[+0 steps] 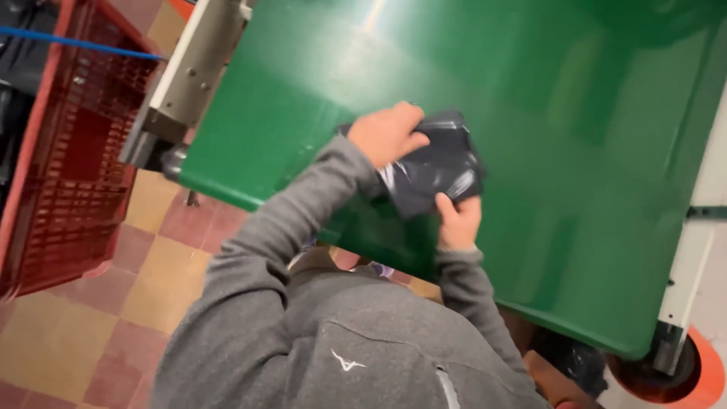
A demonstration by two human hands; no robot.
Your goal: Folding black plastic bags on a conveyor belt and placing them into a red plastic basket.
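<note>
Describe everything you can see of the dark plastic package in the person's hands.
The dark plastic package is a glossy grey-black bag, wrinkled and folded, with light reflecting off its film. It is held above the green surface. The left hand grips its top edge, and the right hand holds its lower corner.

Crumpled dark grey plastic bag (435, 170)

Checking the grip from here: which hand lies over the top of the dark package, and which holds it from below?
The left hand lies over the top of the dark plastic package; the right hand grips its lower edge, above the green table.
</note>
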